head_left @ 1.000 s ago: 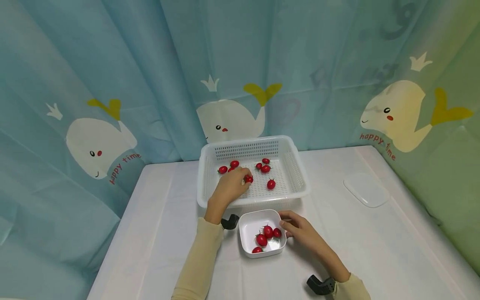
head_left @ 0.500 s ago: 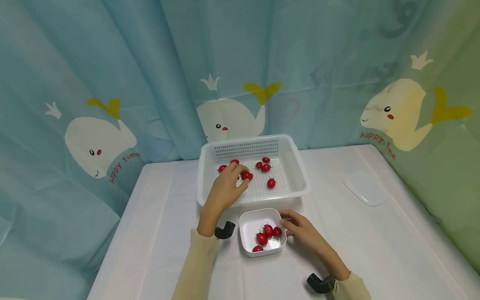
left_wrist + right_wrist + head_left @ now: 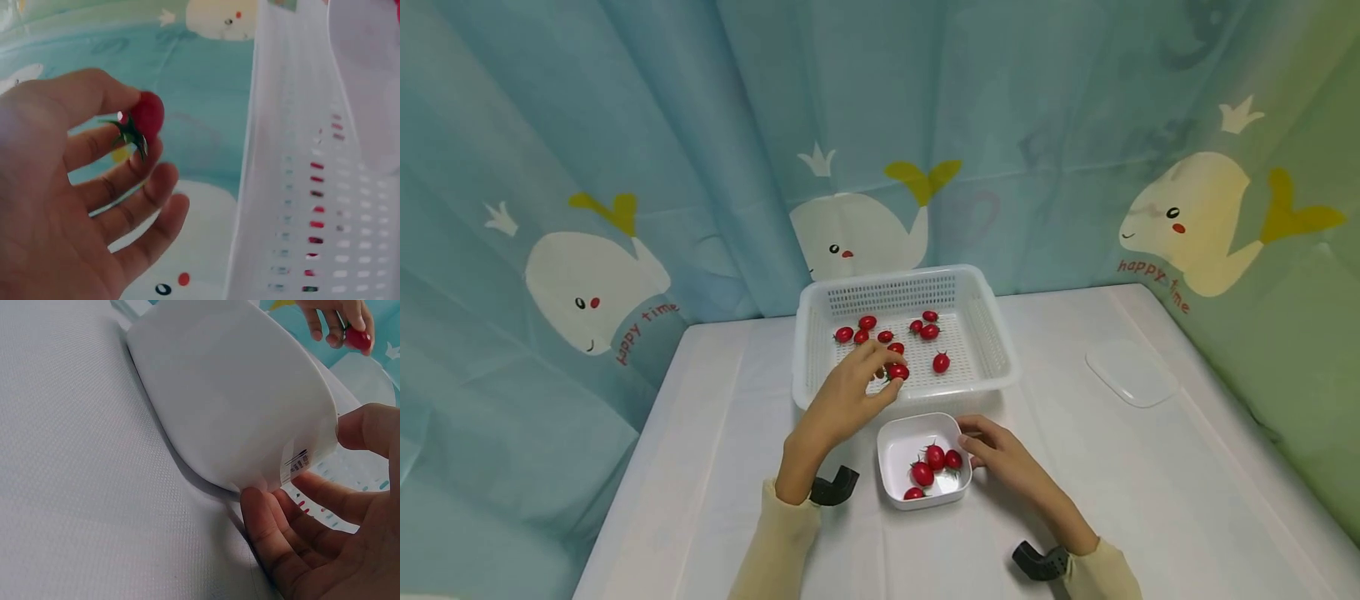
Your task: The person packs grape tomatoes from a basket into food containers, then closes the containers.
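Note:
My left hand pinches a red cherry tomato between thumb and fingers, over the front part of a white slotted basket. In the left wrist view the tomato shows its green stalk end, and the other fingers are spread and bent below it. More cherry tomatoes are scattered on the basket's floor. A small white square bowl stands in front of the basket with several cherry tomatoes inside. My right hand grips its right side, thumb at the rim and fingers against the outer wall.
A clear lid lies on the white-covered table, to the right of the basket. Behind the table hangs a blue curtain printed with whales. Each wrist carries a black camera mount.
My left hand has drawn back toward the front of the basket with the cherry tomato, uncovering other tomatoes behind it. The right hand and the bowl have stayed in place.

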`<move>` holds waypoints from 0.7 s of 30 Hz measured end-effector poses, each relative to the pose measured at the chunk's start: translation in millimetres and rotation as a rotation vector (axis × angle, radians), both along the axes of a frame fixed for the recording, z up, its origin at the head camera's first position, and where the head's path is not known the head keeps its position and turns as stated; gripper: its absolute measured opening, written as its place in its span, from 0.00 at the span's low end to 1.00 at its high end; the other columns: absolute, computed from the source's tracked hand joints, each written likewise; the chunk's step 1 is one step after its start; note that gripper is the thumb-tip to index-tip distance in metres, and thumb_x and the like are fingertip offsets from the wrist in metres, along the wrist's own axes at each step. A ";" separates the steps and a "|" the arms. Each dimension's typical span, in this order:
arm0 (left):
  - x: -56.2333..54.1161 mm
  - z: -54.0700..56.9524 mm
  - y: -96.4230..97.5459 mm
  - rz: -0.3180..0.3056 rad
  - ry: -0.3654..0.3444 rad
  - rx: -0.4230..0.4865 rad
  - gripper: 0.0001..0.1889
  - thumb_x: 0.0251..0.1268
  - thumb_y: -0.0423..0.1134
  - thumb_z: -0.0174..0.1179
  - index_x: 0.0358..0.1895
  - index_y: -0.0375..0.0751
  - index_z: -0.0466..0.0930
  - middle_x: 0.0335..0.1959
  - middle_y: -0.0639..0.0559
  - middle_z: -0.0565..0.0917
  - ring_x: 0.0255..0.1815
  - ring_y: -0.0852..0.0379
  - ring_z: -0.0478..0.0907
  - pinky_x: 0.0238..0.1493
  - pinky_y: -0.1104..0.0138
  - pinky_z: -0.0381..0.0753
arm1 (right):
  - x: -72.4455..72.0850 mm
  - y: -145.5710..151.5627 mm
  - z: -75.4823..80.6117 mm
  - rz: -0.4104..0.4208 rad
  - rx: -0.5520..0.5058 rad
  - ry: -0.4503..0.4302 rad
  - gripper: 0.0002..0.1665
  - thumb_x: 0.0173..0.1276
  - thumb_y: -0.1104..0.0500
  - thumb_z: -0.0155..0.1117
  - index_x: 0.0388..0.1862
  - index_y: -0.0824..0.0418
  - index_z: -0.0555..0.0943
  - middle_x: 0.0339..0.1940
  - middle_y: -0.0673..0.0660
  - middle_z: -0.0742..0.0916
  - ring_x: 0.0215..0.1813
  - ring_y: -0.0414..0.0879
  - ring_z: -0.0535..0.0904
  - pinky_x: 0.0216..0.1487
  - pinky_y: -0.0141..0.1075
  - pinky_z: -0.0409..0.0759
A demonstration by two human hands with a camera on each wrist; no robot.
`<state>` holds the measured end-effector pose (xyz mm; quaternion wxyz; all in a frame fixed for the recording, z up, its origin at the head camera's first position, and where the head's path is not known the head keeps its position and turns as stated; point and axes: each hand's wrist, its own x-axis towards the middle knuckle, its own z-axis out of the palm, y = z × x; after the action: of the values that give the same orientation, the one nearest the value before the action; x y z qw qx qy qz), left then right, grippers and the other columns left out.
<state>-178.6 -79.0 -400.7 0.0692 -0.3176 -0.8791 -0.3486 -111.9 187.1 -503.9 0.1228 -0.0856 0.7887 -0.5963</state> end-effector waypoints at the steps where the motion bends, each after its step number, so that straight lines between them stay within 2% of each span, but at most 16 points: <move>1: 2.1 -0.1 -0.6 -0.022 -0.022 0.014 0.09 0.73 0.39 0.63 0.52 0.47 0.83 0.47 0.55 0.80 0.48 0.54 0.79 0.52 0.60 0.84 | -0.3 -0.1 0.1 0.003 0.002 0.003 0.26 0.79 0.58 0.56 0.69 0.73 0.72 0.62 0.75 0.83 0.57 0.52 0.83 0.47 0.30 0.85; 8: 12.2 -3.5 -3.7 -0.132 -0.161 0.045 0.08 0.76 0.44 0.62 0.53 0.53 0.84 0.46 0.60 0.82 0.45 0.61 0.78 0.49 0.67 0.83 | -2.1 2.0 -2.7 0.012 0.008 0.008 0.26 0.80 0.58 0.56 0.69 0.73 0.73 0.62 0.75 0.83 0.57 0.50 0.83 0.47 0.30 0.85; 11: 13.2 -4.8 -4.0 -0.171 -0.206 0.029 0.09 0.76 0.46 0.62 0.53 0.54 0.85 0.45 0.61 0.83 0.44 0.63 0.77 0.48 0.64 0.83 | -2.5 2.3 -3.1 0.007 0.014 0.009 0.26 0.80 0.58 0.56 0.69 0.72 0.73 0.62 0.74 0.83 0.56 0.48 0.83 0.47 0.30 0.85; 16: 12.5 -6.9 -4.6 -0.246 -0.295 -0.020 0.10 0.76 0.46 0.62 0.54 0.56 0.86 0.46 0.65 0.85 0.44 0.64 0.77 0.52 0.58 0.84 | -2.6 1.8 -2.7 0.014 0.013 0.010 0.26 0.80 0.57 0.55 0.69 0.73 0.73 0.62 0.74 0.83 0.55 0.45 0.83 0.48 0.30 0.85; 21: 13.0 -8.0 -3.6 -0.303 -0.342 -0.072 0.11 0.76 0.45 0.63 0.56 0.54 0.87 0.47 0.66 0.86 0.45 0.64 0.78 0.53 0.58 0.84 | -2.0 2.9 -2.8 0.016 0.012 -0.002 0.26 0.80 0.57 0.56 0.69 0.72 0.73 0.62 0.74 0.83 0.55 0.45 0.83 0.48 0.30 0.85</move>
<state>-165.5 -82.6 -408.7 -0.1452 -0.3845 -0.8322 -0.3721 -113.9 189.9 -506.6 0.1290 -0.0904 0.7914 -0.5906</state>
